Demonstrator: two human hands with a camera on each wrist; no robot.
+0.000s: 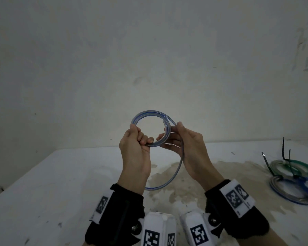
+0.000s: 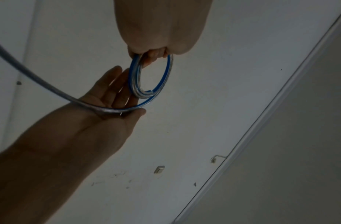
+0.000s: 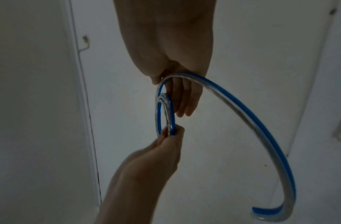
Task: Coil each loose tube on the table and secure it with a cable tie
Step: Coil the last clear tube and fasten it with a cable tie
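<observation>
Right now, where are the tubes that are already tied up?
In the head view, the tied coils lie on the table at the far right, to the right of the right hand.

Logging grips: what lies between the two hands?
The tube coil, gripped by the left hand and held under the thumb of the right hand; the head view shows it best.
</observation>
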